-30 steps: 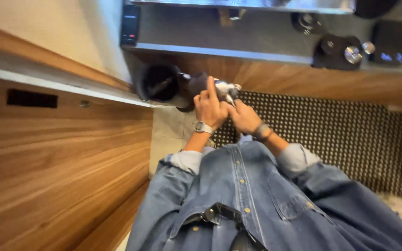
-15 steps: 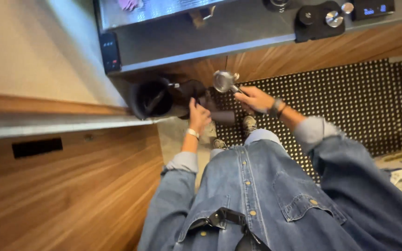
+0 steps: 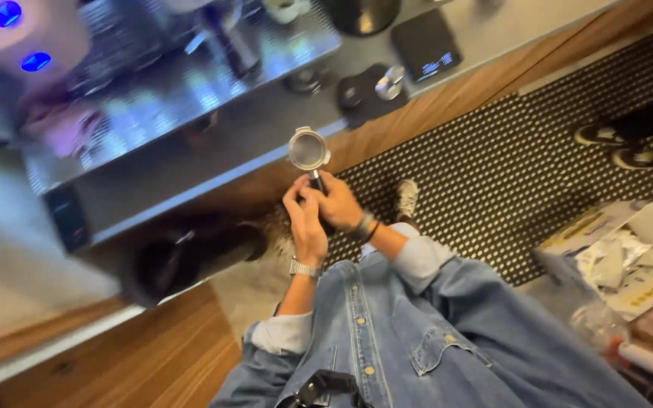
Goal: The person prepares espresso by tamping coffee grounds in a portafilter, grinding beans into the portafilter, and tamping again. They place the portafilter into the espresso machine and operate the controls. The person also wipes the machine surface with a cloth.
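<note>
Both hands, left hand (image 3: 307, 227) and right hand (image 3: 338, 202), are clenched around the portafilter (image 3: 309, 150) handle; basket looks empty, nowhere near locked into the espresso machine (image 3: 183, 98) yet.

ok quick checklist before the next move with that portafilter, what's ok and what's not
1. Grip: right hand and left hand both wrap the portafilter handle: ok.
2. Basket facing up, open side to the camera: ok.
3. Basket contents, clean or dosed: cannot tell, too blurred.
4. Room ahead: the portafilter is held in front of the steel counter edge, touching nothing: ok.
5. Footing: a shoe stands on the perforated floor mat: ok.
6. Another person's shoes stand at the mat's far side, apart: ok.
</note>
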